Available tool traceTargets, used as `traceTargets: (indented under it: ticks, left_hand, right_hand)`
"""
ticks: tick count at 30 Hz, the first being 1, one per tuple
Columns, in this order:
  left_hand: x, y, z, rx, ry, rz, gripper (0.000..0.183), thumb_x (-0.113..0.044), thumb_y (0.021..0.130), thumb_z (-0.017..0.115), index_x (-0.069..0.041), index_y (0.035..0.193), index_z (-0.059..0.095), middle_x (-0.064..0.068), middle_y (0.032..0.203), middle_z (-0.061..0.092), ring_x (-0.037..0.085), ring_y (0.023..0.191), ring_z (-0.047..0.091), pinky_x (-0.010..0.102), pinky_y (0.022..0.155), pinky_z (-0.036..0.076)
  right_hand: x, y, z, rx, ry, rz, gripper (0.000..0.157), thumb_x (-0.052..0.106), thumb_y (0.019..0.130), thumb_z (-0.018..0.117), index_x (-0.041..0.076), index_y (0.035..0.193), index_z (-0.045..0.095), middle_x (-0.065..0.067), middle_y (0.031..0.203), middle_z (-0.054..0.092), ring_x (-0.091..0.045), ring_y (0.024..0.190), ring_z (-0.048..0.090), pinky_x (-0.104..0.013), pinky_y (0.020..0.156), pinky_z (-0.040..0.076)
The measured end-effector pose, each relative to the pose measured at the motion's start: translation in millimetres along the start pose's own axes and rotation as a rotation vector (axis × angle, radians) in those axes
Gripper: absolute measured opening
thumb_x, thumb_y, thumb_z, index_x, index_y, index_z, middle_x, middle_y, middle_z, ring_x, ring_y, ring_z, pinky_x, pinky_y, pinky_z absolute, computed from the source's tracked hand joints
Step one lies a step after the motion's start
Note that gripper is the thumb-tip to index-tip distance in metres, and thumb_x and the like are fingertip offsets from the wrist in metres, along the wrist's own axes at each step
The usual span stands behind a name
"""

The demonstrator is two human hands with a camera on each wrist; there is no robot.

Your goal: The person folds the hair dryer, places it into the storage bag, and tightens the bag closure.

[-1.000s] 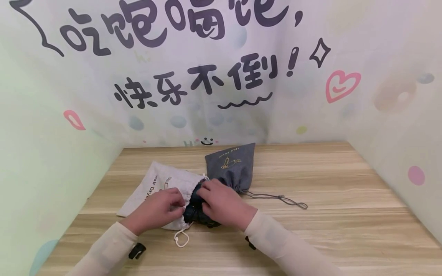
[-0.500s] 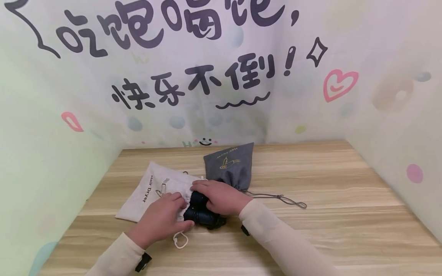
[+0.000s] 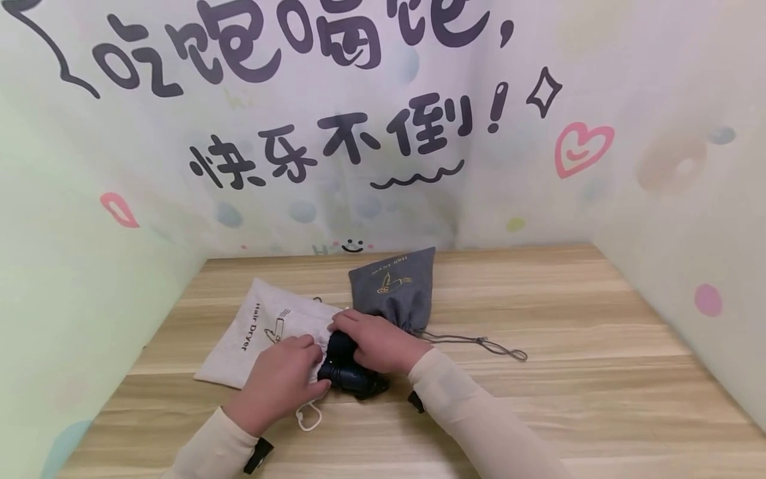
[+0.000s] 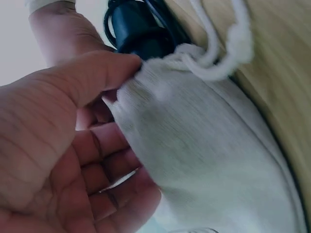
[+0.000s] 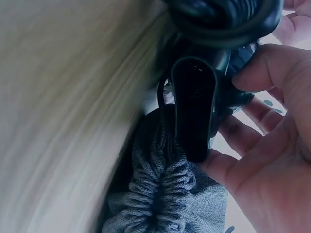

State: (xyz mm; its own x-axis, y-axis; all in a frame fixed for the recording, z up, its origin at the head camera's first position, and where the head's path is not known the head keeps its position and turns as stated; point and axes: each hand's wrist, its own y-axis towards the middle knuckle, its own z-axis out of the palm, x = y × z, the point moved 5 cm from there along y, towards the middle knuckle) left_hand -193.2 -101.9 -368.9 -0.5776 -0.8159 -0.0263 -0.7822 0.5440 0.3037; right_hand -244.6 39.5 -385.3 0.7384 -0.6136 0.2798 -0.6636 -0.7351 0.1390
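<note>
A dark folded hair dryer (image 3: 353, 377) with its cord wound about it sticks out of the mouth of a pale drawstring bag (image 3: 239, 332) printed "Hair Dryer". At the bag's mouth, my left hand (image 3: 278, 380) pinches the gathered cloth; in the left wrist view its thumb lies on the hem. My right hand (image 3: 380, 340) grips the dryer from the other side, thumb and fingers around its body in the right wrist view. The dryer's far end is hidden inside the bag. A white cord loop (image 3: 308, 416) hangs from the bag's near side.
Just behind the right hand lies a dark grey drawstring bag (image 3: 395, 289), cinched, its grey cord (image 3: 485, 342) trailing right over the wooden table (image 3: 550, 399). A printed cloth backdrop (image 3: 335, 86) closes off the table's back and sides.
My left hand has shifted nearer me, its thumb now at the near edge of the bag's mouth. The right hand's fingers have moved toward the bag's upper rim, and more of the dryer shows.
</note>
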Motion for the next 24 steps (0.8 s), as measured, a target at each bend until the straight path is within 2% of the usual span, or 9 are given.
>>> traceTargets:
  ticks: [8, 17, 24]
  left_hand:
    - [-7.0, 1.5, -0.7, -0.024, 0.018, -0.001, 0.032, -0.027, 0.066, 0.085, -0.012, 0.07, 0.057, -0.004, 0.072, 0.045, 0.022, 0.064, 0.049, 0.036, 0.054, 0.044]
    - [-15.6, 0.7, 3.0, 0.016, 0.035, -0.031, 0.034, -0.021, 0.067, 0.087, -0.001, 0.082, 0.065, 0.005, 0.083, 0.053, 0.027, 0.074, 0.049, 0.038, 0.063, 0.049]
    - [-9.6, 0.4, 4.4, 0.06, -0.013, -0.056, 0.028, -0.015, 0.067, 0.085, -0.004, 0.077, 0.061, 0.001, 0.079, 0.048, 0.023, 0.072, 0.044, 0.035, 0.064, 0.044]
  right_hand:
    - [-4, 3, 2.0, -0.002, 0.051, 0.01, 0.052, -0.001, 0.087, 0.063, 0.015, 0.135, 0.053, 0.0, 0.137, 0.051, -0.014, 0.118, 0.056, -0.026, 0.099, 0.044]
    - [-3, 3, -0.9, 0.032, 0.087, 0.054, 0.051, -0.001, 0.087, 0.065, 0.016, 0.134, 0.054, 0.0, 0.137, 0.052, -0.014, 0.111, 0.058, -0.026, 0.095, 0.046]
    - [1, 4, -3.9, 0.031, 0.066, 0.081, 0.05, 0.003, 0.084, 0.071, 0.016, 0.13, 0.057, -0.001, 0.133, 0.053, -0.015, 0.102, 0.061, -0.027, 0.09, 0.048]
